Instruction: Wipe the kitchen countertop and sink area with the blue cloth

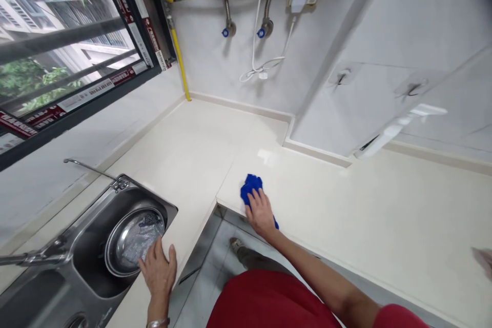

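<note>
fingers (171,262) of the left hand (157,274) stand spread and lightly curved, holding nothing, at the sink's near rim, so close to a round steel pan (119,246) that i cannot tell whether they touch it. that pan leans tilted inside the steel sink (90,230), with crumpled clear plastic (140,243) filling its middle and a dark blue patch showing through.

fingers of the right hand (261,212) lie open and flat on a blue cloth (250,188), pressing it down without gripping it. the cloth bunches past the fingertips, and a corner pokes out under the palm. it sits to the right of the sink, near the front edge of the cream bench (184,164).

a metal bracelet (157,324) circles the left wrist beside the sink. a curved tap (90,169) rises behind the sink, and a window (65,36) runs along its left. further past the sink, a yellow gas pipe (180,59) climbs the wall near two blue-handled valves (228,31).
</note>
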Demonstrator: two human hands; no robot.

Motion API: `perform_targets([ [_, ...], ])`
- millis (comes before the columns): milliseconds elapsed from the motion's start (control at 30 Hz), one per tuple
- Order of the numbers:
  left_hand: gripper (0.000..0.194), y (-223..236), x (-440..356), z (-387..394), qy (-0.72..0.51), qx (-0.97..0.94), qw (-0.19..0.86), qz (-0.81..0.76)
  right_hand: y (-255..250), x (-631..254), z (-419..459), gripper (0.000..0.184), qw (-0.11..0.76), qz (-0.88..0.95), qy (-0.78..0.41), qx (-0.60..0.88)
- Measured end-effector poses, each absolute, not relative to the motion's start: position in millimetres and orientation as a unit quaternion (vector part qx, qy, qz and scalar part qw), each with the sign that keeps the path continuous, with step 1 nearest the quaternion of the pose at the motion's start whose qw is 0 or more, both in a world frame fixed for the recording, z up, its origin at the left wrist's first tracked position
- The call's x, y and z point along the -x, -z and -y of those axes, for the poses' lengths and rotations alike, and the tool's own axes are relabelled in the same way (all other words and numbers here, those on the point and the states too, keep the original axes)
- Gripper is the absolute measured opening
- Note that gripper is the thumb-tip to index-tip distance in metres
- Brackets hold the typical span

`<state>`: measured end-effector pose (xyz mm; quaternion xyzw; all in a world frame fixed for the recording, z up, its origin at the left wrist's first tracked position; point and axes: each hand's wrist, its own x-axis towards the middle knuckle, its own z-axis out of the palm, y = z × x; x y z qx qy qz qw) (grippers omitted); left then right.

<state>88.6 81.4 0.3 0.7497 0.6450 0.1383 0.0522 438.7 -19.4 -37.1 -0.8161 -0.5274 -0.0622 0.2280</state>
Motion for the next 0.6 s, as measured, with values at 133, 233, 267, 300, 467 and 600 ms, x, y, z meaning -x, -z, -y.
perform_targets([
  [133,0.082,3,-86,-81,-0.125,-0.744,0.05,-0.654,27,-397,-9,0.05,0.223,0.567,0.019,0.793],
  [233,0.097,3,-83,-82,-0.119,-0.757,0.035,-0.642,31,-367,-30,0.057,0.209,0.628,-0.003,0.749],
  [267,0.103,3,-83,-82,-0.118,-0.764,0.028,-0.634,35,-359,-36,0.059,0.205,0.649,-0.004,0.732],
  [300,0.109,3,-82,-82,-0.116,-0.77,0.023,-0.627,39,-353,-41,0.06,0.203,0.667,-0.002,0.717],
  [467,0.119,5,-78,-82,-0.121,-0.785,0.0,-0.608,57,-350,-55,0.062,0.219,0.707,0.011,0.672],
  [600,0.121,15,-69,-86,-0.105,-0.817,-0.033,-0.565,61,-360,-60,0.059,0.216,0.708,0.058,0.669],
])
